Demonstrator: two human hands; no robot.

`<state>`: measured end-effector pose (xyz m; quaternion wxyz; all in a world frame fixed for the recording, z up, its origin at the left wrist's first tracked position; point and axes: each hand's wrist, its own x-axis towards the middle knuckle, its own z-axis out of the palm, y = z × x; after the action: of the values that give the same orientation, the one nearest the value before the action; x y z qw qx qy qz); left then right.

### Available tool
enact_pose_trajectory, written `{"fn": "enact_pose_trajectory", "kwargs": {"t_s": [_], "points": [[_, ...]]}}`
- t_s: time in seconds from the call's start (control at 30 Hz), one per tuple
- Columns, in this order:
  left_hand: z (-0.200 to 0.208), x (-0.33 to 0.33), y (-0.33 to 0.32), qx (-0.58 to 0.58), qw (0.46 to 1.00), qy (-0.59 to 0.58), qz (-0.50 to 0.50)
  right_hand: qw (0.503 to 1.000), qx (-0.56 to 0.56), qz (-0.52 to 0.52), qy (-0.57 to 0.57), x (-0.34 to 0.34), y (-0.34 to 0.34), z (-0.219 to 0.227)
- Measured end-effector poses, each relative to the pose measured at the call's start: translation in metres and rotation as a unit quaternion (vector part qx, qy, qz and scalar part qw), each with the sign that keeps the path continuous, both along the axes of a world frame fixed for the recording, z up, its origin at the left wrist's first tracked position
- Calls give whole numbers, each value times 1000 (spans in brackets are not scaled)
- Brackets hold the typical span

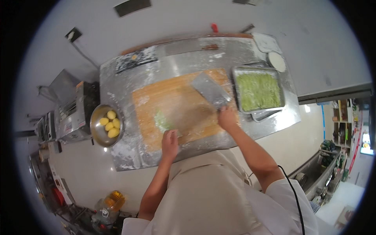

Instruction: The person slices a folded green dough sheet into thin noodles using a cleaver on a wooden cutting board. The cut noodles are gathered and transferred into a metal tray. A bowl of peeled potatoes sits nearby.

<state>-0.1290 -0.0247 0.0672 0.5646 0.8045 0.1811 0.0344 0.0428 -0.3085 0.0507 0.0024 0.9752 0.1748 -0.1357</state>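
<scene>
My right hand (227,118) is closed round the handle end of a cleaver (211,89), a wide grey rectangular blade. The blade slants up and left over the right part of a floured wooden board (156,96). Near the board's front edge, my left hand (170,143) has its fingers curled together. Something small and pale may be at its fingertips, too small to make out. Just beyond that hand lies a patch of pale green shreds (161,121) on the board.
Right of the board, a metal tray (234,84) holds green shreds, beside a round white container (277,62). A steel bowl (95,133) with several peeled potatoes (111,114) stands left. A long wooden rolling pin (184,39) lies along the back of the steel table (129,84).
</scene>
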Motion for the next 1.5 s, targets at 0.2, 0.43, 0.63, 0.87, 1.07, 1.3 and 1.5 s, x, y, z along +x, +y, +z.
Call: {"fn": "enact_pose_trajectory", "kwargs": {"t_s": [0.2,0.43,0.63,0.87,1.07,1.3,1.5], "points": [[5,-9,60,50,998,-27,-10,994,27,-90,-47,10,-4,-49],[-21,3,94,228,971,-63,-30,970,208,-121,-37,-27,48,17],[-34,35,103,334,921,-152,-129,931,307,-147,130,-95,98,61],[-55,39,116,371,903,-140,-165,946,294,-63,120,-127,149,53],[-47,40,124,382,896,-129,-184,950,287,-38,116,-135,159,41],[-65,40,134,412,873,-157,-206,965,241,-32,95,-143,164,40],[-68,42,134,379,881,-183,-215,976,198,-36,81,-143,171,43]]}}
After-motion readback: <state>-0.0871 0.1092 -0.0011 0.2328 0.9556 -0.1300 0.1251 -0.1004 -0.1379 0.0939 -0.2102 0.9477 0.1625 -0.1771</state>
